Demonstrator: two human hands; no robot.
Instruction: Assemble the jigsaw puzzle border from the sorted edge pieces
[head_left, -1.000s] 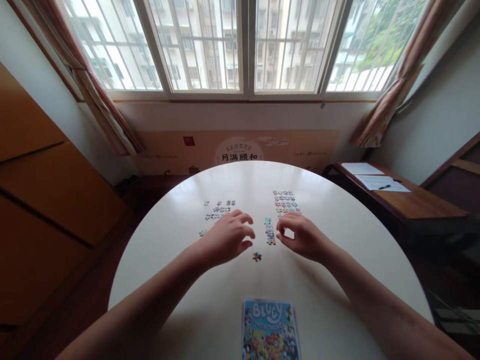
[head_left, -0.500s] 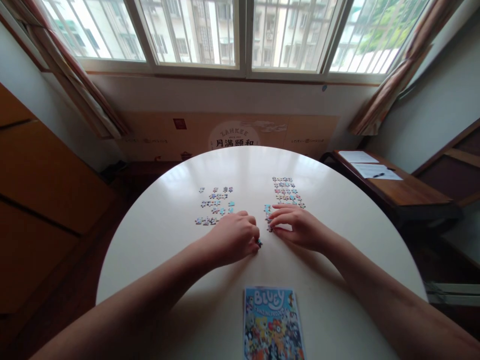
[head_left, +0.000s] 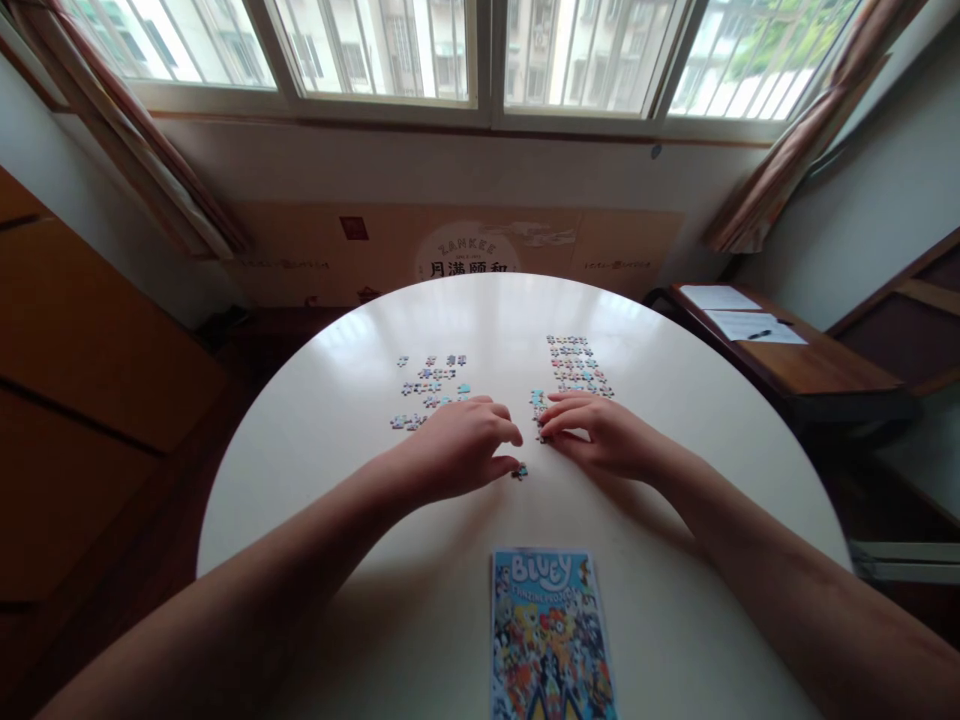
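Note:
My left hand (head_left: pixel 469 447) hovers low over the white table with thumb and fingers apart. Just by its thumb tip lies a jigsaw puzzle piece (head_left: pixel 520 471), flat on the table. My right hand (head_left: pixel 596 430) rests with its fingertips on a short column of puzzle pieces (head_left: pixel 538 399), its fingers spread and slightly bent. Beyond the right hand are several rows of puzzle pieces (head_left: pixel 574 363). More loose pieces (head_left: pixel 431 375) lie scattered past the left hand, which hides some of them. Close to me is a colourful Bluey picture sheet (head_left: pixel 553 630).
The round white table (head_left: pixel 315 460) stands before a barred window (head_left: pixel 386 50). To the right is a wooden side table (head_left: pixel 840 370) holding papers (head_left: pixel 750 326) and a pen (head_left: pixel 760 334). A curtain (head_left: pixel 780 180) hangs at the right, above it.
My left thumb and fingers have parted, letting go of the puzzle piece, which now lies on the table. My right hand stays at the column. The view has tilted down slightly.

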